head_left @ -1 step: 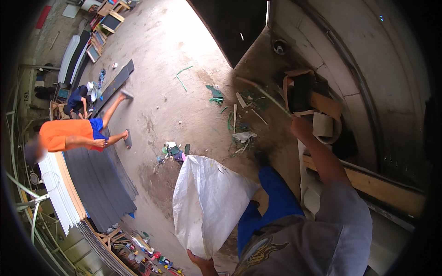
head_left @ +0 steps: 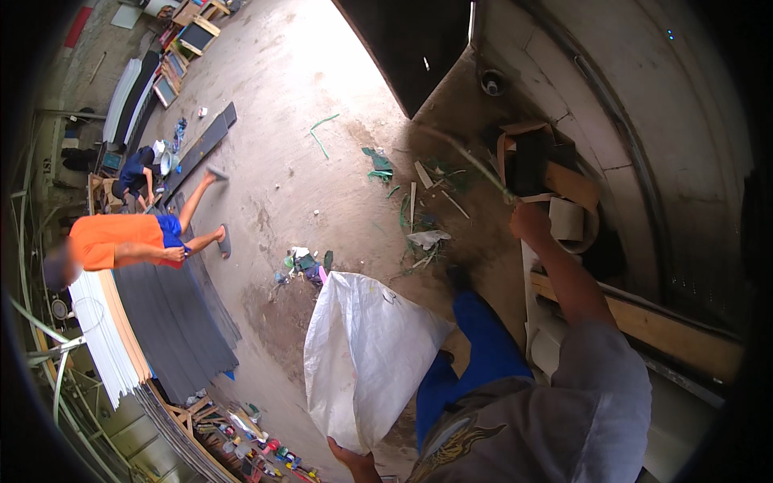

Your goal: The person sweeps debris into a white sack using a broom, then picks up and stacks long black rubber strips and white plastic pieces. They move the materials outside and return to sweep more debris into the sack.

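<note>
My left hand (head_left: 351, 457) grips the edge of a white woven sack (head_left: 366, 354) near the lower edge of the view. The sack hangs spread out beside my blue-trousered legs, its inside hidden. My right hand (head_left: 531, 223) is closed around the end of a long thin stick (head_left: 475, 161), which slants away toward the far left over the floor. Below the stick lies a scatter of scraps (head_left: 423, 201): green strips, pale slivers and a crumpled clear plastic piece (head_left: 428, 239). Another small heap of mixed litter (head_left: 306, 264) lies just beyond the sack.
An open cardboard box (head_left: 547, 157) stands by the wall near my right hand. At the left, a person in an orange shirt (head_left: 121, 241) walks beside stacked dark panels (head_left: 165, 318); another person (head_left: 137, 171) crouches farther off. A dark door panel (head_left: 407, 48) is at the far side.
The person in orange has shifted slightly, one foot swinging. My hands, the sack and the stick stay almost in place.
</note>
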A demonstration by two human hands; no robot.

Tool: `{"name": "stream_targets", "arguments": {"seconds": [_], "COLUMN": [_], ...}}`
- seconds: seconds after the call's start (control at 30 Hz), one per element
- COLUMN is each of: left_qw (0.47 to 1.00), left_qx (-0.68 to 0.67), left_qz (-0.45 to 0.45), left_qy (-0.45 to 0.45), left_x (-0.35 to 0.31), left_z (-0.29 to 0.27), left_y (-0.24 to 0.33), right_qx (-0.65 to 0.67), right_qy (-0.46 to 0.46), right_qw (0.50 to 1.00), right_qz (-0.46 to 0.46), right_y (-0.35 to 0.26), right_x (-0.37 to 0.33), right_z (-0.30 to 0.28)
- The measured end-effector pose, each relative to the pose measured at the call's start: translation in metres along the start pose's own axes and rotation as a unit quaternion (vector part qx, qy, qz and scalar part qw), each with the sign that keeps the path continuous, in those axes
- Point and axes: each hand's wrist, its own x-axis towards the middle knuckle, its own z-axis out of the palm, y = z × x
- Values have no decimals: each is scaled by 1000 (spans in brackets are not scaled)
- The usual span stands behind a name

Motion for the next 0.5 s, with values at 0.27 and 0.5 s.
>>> {"name": "stream_targets", "arguments": {"seconds": [0.27,0.5], "left_qw": [999,992], "left_qx": [-25,-77], "left_qz": [-20,86], "left_qy": [20,58], "left_x": [-17,7], "left_z": [-18,-17], "left_y": [-11,7], "right_qx": [-44,-109], "right_qy": [-69,-97], "right_qw": [994,980], "right_qz": [70,-133], "right_y": [-54,-54], "right_x": [144,77], "right_z": [-13,45]}}
